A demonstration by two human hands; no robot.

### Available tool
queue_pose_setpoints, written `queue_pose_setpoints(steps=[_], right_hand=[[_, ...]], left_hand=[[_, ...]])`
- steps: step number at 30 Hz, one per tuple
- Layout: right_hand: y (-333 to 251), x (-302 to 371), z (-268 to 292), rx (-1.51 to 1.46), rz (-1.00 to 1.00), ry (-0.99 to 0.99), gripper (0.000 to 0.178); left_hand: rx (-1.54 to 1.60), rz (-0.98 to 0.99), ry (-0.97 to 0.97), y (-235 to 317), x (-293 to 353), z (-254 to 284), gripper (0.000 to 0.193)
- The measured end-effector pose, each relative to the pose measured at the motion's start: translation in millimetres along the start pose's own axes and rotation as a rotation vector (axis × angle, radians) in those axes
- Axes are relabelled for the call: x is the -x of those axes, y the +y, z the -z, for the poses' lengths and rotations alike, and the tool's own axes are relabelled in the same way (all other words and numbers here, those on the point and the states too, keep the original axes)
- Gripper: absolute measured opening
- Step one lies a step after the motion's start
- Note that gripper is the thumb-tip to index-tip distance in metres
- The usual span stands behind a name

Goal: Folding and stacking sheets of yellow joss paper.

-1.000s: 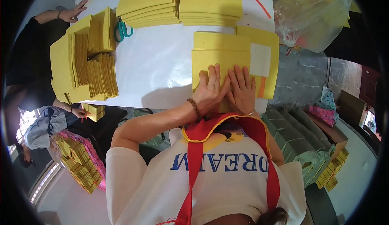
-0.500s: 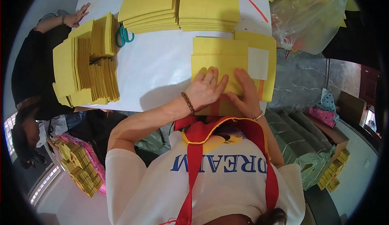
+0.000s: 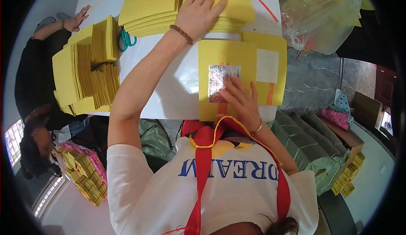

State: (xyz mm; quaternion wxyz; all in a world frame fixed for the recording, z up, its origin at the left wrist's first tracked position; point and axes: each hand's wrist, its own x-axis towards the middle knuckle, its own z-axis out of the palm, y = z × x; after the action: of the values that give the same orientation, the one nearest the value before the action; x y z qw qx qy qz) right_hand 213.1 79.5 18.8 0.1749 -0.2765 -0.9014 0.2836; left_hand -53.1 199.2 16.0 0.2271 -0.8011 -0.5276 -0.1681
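My left hand (image 3: 199, 18) reaches forward and lies palm down on top of a stack of folded yellow paper (image 3: 237, 5), thumb apart from the fingers. A beaded bracelet circles that wrist. Close to me, my right hand (image 3: 242, 99) hovers over or rests on a flat yellow sheet (image 3: 205, 53), its fingers spread; contact is hard to tell. A shiny silver foil square (image 3: 216, 80) sits in the middle of this sheet, partly under the fingertips. Beside it on the right lies another yellow sheet (image 3: 272, 42) bearing a pale square and an orange strip.
Another folded stack (image 3: 148, 6) stands at the far left of the first. Teal scissors (image 3: 125, 39) lie near upright yellow bundles (image 3: 65, 65). A clear plastic bag (image 3: 321, 21) is at far right. At left, another person's hand (image 3: 75, 22) touches the white table (image 3: 148, 70).
The folded yellow piece under both hands is gone from in front of me, exposing the foil square. My left hand has moved forward to the stack; my right has shifted slightly left and toward me.
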Motion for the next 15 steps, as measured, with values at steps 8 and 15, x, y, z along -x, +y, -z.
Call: queue_pose_setpoints(steps=[8, 15], right_hand=[[5.1, 2.2, -16.4, 0.009, 0.040, -0.054, 0.041], [2.9, -7.1, -19.9, -0.116, 0.269, -0.230, 0.038]], left_hand=[[0.035, 0.117, -0.438, 3.6, 0.5, -22.2, 0.040], [0.234, 0.251, -0.498, 22.6, 17.9, -30.1, 0.076]])
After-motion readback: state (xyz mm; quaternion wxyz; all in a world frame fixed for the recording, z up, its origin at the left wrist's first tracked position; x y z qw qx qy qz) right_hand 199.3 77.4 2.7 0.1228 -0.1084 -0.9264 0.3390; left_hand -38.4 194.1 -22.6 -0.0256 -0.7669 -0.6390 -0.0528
